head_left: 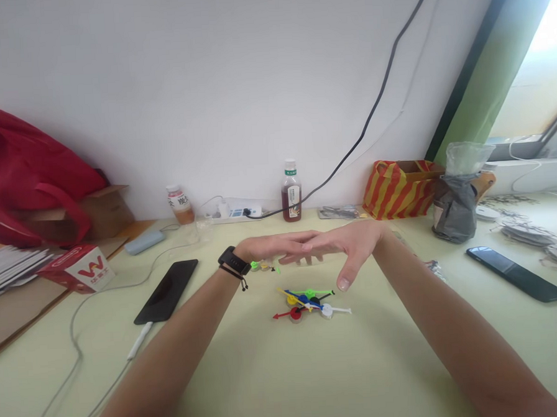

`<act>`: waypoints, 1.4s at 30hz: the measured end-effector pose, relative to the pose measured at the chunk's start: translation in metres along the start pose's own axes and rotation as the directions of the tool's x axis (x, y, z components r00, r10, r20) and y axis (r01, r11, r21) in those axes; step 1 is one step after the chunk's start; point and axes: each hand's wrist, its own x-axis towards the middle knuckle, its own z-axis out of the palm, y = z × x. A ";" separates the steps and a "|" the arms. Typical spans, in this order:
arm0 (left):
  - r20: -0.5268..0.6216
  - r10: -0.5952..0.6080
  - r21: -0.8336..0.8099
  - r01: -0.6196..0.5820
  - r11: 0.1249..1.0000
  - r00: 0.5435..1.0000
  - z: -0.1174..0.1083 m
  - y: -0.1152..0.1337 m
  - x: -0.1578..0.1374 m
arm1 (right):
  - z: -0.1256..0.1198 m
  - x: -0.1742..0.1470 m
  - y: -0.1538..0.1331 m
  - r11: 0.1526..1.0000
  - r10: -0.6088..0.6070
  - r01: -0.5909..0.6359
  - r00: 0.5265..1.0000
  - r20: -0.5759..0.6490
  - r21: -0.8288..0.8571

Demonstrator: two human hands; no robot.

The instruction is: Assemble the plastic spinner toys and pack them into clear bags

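Observation:
My left hand [273, 246], with a black watch [233, 264] on its wrist, is stretched out flat above the table. My right hand [355, 242] reaches in from the other side, its fingers extended over the left fingers and its thumb pointing down. The hands overlap at the fingers; neither shows anything held. Below them lies a small cluster of coloured arrow spinners [306, 301], round discs with thin pointers in red, yellow, blue, green, black and white. More small coloured pieces [263, 266] lie behind, partly hidden by my left hand.
On the left lie a phone [167, 291] on a white cable and a red-white box [79, 269]. At the wall stand a dark drink bottle [291, 192], another bottle [180, 205] and a power strip [236, 212]. A striped bag [394, 190] and another phone [516, 273] are right.

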 end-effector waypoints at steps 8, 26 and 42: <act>-0.015 -0.035 0.186 0.038 0.982 0.999 -0.001 0.007 -0.002 | -0.007 -0.014 -0.003 0.994 0.059 -0.063 0.997 0.047 0.090; -0.414 -0.365 0.351 0.516 0.782 0.834 -0.057 -0.048 -0.049 | 0.007 -0.005 0.059 0.736 0.628 -0.658 0.751 -0.205 -0.158; -0.396 -0.330 0.350 0.473 0.808 0.857 -0.044 -0.044 -0.037 | 0.021 0.001 0.041 0.892 0.447 -0.444 0.894 0.015 -0.083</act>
